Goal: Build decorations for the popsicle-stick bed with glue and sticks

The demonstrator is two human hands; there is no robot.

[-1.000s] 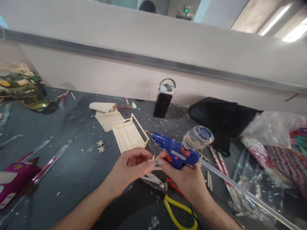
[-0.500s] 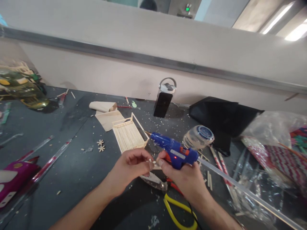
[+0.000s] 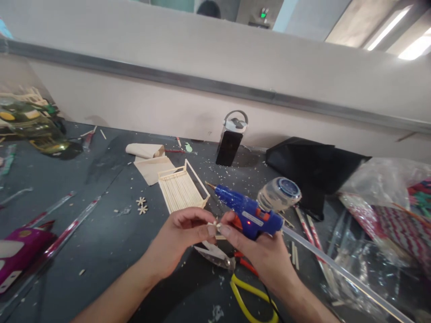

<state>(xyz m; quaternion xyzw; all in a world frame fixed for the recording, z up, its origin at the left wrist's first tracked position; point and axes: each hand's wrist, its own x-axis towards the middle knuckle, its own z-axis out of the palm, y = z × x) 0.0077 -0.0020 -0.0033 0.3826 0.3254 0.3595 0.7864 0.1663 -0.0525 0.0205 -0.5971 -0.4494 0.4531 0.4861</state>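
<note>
My left hand (image 3: 180, 237) pinches a tiny pale wooden piece (image 3: 215, 224) between thumb and fingertips. In my right hand (image 3: 269, 258) is a blue hot glue gun (image 3: 240, 207), its red light lit and its nozzle pointing up and left. The thumb and forefinger of that hand also meet the wooden piece. A long clear glue stick (image 3: 336, 262) runs out of the gun's back. Just beyond my left hand lies a small slatted frame of wooden sticks (image 3: 183, 192), partly hidden by it. Below both hands lies a metal cutter (image 3: 215, 255) with a yellow handle (image 3: 254, 296) and a red one.
Two star-shaped stick pieces (image 3: 142, 209) lie left of the frame. Behind stand a bottle with a phone (image 3: 229, 146) leaning on it and a clear jar (image 3: 279, 193). Plastic bags (image 3: 370, 246) lie right; a purple tool (image 3: 25, 253) sits left. Wood crumbs litter the dark table.
The glue gun has shifted slightly right, and its nozzle now stands apart from the slatted frame. My fingertips have come closer together around the small wooden piece.
</note>
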